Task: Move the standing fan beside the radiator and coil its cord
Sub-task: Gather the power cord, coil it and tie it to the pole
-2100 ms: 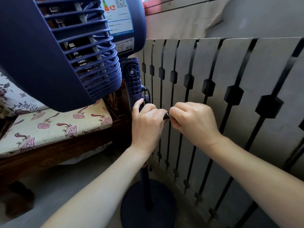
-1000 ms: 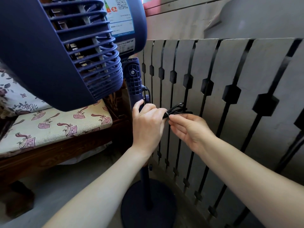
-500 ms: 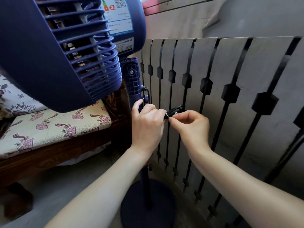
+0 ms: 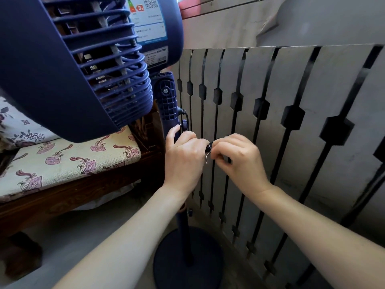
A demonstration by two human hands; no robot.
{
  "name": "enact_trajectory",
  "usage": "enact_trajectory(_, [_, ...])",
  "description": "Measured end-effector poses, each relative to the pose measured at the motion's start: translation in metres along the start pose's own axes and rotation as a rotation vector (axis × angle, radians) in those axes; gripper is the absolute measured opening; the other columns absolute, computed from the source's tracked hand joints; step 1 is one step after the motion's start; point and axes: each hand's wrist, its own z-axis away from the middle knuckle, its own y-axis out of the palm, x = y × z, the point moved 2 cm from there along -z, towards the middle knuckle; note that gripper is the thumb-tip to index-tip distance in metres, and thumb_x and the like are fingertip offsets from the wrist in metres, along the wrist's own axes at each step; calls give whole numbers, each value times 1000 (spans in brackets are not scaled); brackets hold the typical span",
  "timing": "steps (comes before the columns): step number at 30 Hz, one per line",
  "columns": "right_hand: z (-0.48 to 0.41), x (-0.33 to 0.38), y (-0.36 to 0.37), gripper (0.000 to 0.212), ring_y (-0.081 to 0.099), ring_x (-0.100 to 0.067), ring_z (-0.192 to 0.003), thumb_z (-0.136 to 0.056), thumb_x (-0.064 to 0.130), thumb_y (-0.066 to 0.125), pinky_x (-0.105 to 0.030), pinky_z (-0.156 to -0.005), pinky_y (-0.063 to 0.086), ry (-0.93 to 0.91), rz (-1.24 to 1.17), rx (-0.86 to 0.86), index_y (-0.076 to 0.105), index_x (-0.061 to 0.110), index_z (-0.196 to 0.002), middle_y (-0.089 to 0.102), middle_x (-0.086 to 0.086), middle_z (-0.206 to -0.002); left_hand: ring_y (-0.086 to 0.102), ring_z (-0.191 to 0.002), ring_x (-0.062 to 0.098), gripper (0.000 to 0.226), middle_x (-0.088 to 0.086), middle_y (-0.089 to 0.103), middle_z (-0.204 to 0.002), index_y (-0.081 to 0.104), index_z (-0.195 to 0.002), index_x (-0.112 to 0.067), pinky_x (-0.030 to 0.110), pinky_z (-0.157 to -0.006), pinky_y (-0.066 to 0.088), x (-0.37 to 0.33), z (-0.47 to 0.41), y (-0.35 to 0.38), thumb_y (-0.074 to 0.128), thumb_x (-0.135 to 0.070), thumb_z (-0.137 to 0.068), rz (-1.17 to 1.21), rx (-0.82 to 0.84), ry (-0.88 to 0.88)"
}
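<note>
The right hand [image 4: 239, 161] has closed back in on the bunched cord [image 4: 208, 147]. Both hands pinch it by the fan pole [image 4: 183, 232], beside the radiator cover [image 4: 291, 142]. The left hand [image 4: 183, 159] helps tie it.

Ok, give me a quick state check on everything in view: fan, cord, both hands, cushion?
Standing fan: upright on its round base, right beside the radiator cover.
Cord: bunched and pinched between both hands, mostly hidden; a thin wire tie dangles below.
Left hand: closed on the cord bundle against the fan pole.
Right hand: fingertips pinching at the bundle.
Cushion: lying flat on the wooden bench.
</note>
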Motion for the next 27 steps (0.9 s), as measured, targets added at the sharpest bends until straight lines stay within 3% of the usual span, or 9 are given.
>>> enact_trajectory(3, [0,-7,-3,11,62,-21,-78,-83,8,62,-31,-70,51,-33,30,24,68,11,-74,71,-2,-79,64,-88,20,11,-2,68,-68,72,-81,-13,43,-111,27,1,0,0,62,-10,-79,14,15,6])
enact_trajectory(6, [3,-9,-4,7,59,-15,-83,-77,11,73,-25,-74,48,134,-61,-25,69,16,-81,70,3,-81,63,-91,21,10,-2,69,-72,72,-82,-13,44,-111,26,1,0,-2,62,-11,-79,45,19,5])
enact_trajectory(12, [8,-11,-4,39,48,-12,-104,-72,23,78,-18,-87,36,239,-26,-1,67,22,-109,59,3,-106,64,-97,20,15,-2,70,-79,73,-90,-15,43,-109,30,4,3,-3,67,-9,-78,78,33,14])
enact_trajectory(17, [13,-11,0,40,47,-13,-114,-71,21,79,-12,-94,33,300,-111,53,68,23,-110,53,2,-118,60,-106,21,24,0,71,-89,71,-99,-13,37,-91,42,6,9,-4,65,-7,-77,92,85,64])
enact_trajectory(21, [13,-8,2,37,56,-11,-107,-73,14,78,-25,-94,48,303,-241,112,67,19,-108,59,6,-110,56,-114,21,28,1,68,-100,68,-104,-13,34,-88,47,10,15,-5,65,-7,-77,138,68,69])
enact_trajectory(24, [15,-6,5,35,57,-4,-99,-75,13,76,-17,-88,47,331,-279,137,67,20,-108,62,8,-104,50,-116,24,29,5,61,-110,66,-105,-13,33,-98,45,14,19,-5,66,-13,-76,141,48,43])
enact_trajectory(27, [18,-6,8,33,58,-4,-97,-77,11,75,-10,-86,44,369,-299,141,68,19,-108,64,7,-102,50,-110,25,26,6,58,-111,64,-100,-13,30,-93,44,19,22,-6,70,-15,-75,151,43,7])
